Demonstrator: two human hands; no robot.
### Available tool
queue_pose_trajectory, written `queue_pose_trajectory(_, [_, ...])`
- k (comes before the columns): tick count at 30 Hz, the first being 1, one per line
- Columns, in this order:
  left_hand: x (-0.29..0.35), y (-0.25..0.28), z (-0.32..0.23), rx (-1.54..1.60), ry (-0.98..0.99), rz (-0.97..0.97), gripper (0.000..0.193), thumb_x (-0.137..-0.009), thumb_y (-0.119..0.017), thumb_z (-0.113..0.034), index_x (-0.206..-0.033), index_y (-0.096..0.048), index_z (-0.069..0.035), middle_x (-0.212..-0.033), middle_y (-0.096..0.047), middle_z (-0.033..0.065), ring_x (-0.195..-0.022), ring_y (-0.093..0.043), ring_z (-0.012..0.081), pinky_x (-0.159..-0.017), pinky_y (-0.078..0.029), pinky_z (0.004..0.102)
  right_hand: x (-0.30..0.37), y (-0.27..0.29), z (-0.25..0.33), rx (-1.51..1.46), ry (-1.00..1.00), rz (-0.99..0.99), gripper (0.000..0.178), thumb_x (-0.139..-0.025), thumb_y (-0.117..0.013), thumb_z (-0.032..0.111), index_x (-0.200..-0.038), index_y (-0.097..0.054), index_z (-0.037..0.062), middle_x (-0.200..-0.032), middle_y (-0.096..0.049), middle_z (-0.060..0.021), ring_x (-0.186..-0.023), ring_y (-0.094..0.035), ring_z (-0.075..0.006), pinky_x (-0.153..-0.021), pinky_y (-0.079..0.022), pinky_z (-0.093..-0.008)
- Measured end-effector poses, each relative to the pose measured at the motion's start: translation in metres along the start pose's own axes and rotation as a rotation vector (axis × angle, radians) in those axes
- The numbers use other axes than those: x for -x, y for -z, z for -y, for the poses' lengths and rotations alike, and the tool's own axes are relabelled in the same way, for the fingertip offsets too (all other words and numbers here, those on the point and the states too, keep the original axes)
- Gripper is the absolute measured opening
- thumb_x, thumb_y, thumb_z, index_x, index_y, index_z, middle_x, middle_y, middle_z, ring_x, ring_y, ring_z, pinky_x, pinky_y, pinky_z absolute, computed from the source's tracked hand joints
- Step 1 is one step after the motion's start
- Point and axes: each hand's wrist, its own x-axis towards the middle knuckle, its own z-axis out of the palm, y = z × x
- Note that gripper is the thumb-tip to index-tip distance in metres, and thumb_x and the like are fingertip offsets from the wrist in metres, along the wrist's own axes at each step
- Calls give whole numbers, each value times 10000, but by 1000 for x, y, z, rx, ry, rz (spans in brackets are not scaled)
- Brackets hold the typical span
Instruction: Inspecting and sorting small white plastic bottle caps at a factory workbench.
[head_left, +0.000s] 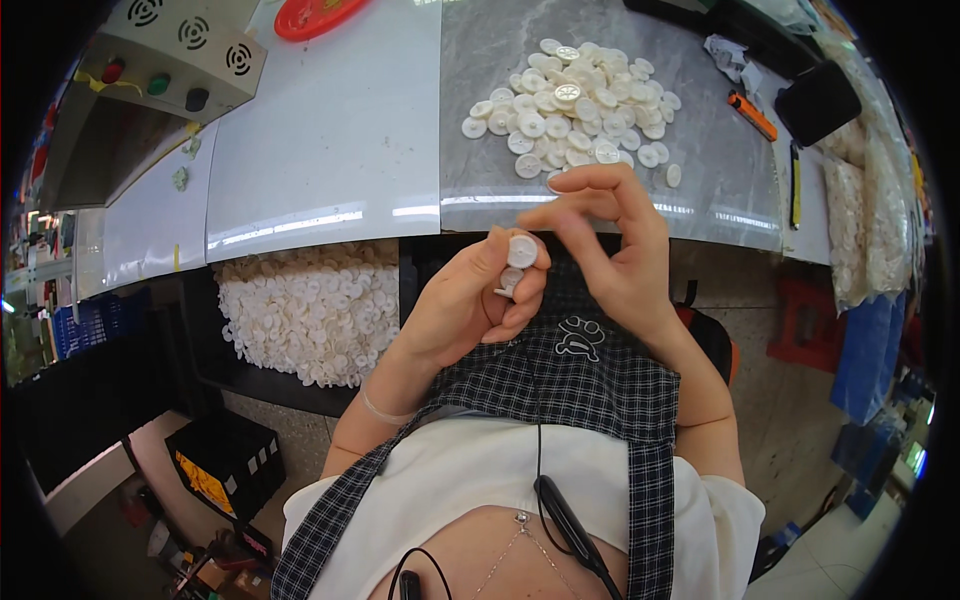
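Note:
Small white round plastic discs [522, 251] are pinched between the thumb and fingers of my left hand [455, 300], in front of the table edge. One disc faces up at the fingertips, and others sit lower against the curled fingers. Just right of them hovers my right hand [632, 245], its thumb and forefinger apart with nothing visible between them. Beyond both hands, a loose heap of similar white discs [590, 110] lies on the grey table top [480, 200]. A few of these show a spoked pattern.
A black bin heaped with white plastic pieces [310, 315] is below the table edge at left. A grey machine with buttons [180, 70] and a red dish [315, 15] stand farther back. An orange-handled cutter [752, 115] and a black box [818, 103] lie at right.

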Motion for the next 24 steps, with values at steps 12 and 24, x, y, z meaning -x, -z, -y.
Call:
queue_pose_trajectory(12, [-2, -1, -2, 186, -26, 2, 537, -1032, -289, -536, -1018, -490, -38, -806, -470, 20, -628, -454, 97, -411, -346, 191, 7, 10, -35, 676, 409, -79, 224, -722, -782, 84, -920, -681, 114, -995, -694, 21, -870, -596, -178, -771, -417, -313])
queue_pose_trajectory(24, [-1, 4, 3, -303, -120, -138, 212, -1019, -475, -266, -981, -502, -59, -779, -502, 17, -611, -498, 78, -432, -376, 185, 7, 16, -42, 564, 372, -121, 230, -710, -804, 69, -906, -688, 107, -917, -698, 10, -833, -633, -175, -767, -426, -307])
